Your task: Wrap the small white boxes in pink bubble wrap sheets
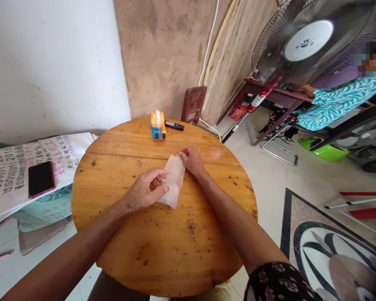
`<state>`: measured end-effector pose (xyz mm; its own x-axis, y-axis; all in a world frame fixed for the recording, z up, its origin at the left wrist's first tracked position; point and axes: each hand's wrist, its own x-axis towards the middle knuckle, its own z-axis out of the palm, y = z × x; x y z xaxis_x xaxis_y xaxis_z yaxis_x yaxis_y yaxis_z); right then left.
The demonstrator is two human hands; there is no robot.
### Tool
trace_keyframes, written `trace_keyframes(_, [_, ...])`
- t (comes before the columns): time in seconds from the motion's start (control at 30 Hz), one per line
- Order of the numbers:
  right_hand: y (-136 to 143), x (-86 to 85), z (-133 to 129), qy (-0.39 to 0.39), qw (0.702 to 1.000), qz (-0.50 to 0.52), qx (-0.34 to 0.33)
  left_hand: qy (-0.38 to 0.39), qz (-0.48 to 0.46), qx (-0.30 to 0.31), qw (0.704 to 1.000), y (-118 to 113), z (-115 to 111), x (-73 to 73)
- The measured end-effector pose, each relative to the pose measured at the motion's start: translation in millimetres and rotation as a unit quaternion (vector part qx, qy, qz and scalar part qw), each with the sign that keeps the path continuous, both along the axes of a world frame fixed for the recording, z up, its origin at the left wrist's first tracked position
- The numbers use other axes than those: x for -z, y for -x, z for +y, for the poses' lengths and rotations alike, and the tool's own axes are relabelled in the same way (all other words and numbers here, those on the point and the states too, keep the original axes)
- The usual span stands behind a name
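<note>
A whitish, see-through, wrinkled piece of plastic wrap [174,182] lies on the round wooden table [163,255], narrower toward its far end. My left hand [145,189] rests at its left side, thumb and fingers apart, with the thumb tip touching the wrap's edge. At the far right corner, my right hand [192,160] has its fingers bent together on the wrap's edge. What lies under those fingertips is partly hidden. Beyond both hands stands an orange and blue tape dispenser [158,126], with a black box cutter or similar slim object [174,125] beside it.
A black phone with a red edge [41,179] lies on printed white sacks [75,152] at the left. Behind the table stands a wooden chair [193,104]. A large floor fan [307,42] is at the right, near a seated person in a patterned turquoise top [341,104].
</note>
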<state>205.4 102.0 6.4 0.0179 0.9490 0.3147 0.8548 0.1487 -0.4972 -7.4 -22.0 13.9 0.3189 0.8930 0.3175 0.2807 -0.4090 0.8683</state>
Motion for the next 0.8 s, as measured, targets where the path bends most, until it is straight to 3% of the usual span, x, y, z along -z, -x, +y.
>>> trace_keyframes(0.17, [-19, -26.6, -41, -0.051, 0.998, 0.039, 0.008, 0.037, 0.045, -0.018, 0.998, -3, 3, 6.9])
trace_keyframes(0.27, [-15, -42.9, -84, -0.03, 0.989, 0.133, -0.049, 0.004, 0.068, -0.007, 0.998, -5, 3, 6.1])
trace_keyframes(0.33, [-2, -48.7, -109, 0.031, 0.99, 0.095, -0.1, -0.002, 0.08, -0.003, 0.997, -6, 3, 4.1])
trace_keyframes(0.4, [13, -49.6, -124, 0.054, 0.993, 0.011, -0.103, 0.001, 0.078, -0.007, 0.997, -6, 2, 3.3])
trace_keyframes(0.53, [25, -43.3, -124, 0.09, 0.987, -0.075, -0.11, 0.06, 0.025, -0.041, 0.997, -5, 6, 7.9])
trace_keyframes(0.67, [0, -37.2, -117, 0.091, 0.992, -0.016, -0.081, 0.135, -0.042, -0.09, 0.986, -1, 14, 11.7])
trace_keyframes(0.8, [-24, -29.4, -114, 0.11, 0.993, -0.019, -0.04, 0.112, -0.013, -0.172, 0.979, 7, 20, 10.1])
